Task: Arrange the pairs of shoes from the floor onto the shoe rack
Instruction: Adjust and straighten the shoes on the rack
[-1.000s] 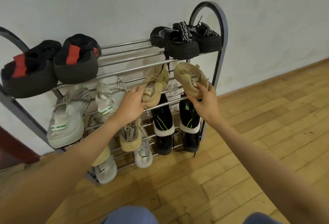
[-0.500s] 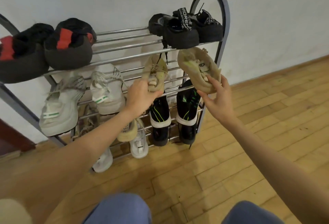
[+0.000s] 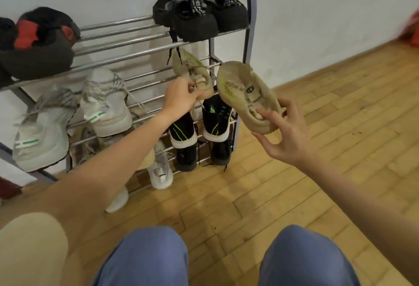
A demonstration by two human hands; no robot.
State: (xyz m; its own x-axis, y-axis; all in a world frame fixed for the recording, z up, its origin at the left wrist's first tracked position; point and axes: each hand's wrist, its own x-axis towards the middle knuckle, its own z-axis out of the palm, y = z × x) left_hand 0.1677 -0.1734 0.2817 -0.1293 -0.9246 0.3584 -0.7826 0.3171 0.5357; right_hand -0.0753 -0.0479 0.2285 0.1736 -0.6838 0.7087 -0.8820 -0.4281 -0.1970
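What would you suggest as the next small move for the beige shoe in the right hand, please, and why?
Probably carry it left onto the middle-shelf bars, beside its mate. The right hand holds the beige shoe in the air, off the rack, while the left hand holds the matching shoe on that shelf.

bare top-shelf bars [image 3: 118, 33] between black-red shoes [image 3: 43, 42] and black shoes [image 3: 199, 17], white sneakers [image 3: 74, 113] filling middle-left

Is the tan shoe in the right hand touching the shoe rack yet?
Apart. The head view shows the tan shoe held by the right hand in the air, with bare wall and floor between it and the shoe rack.
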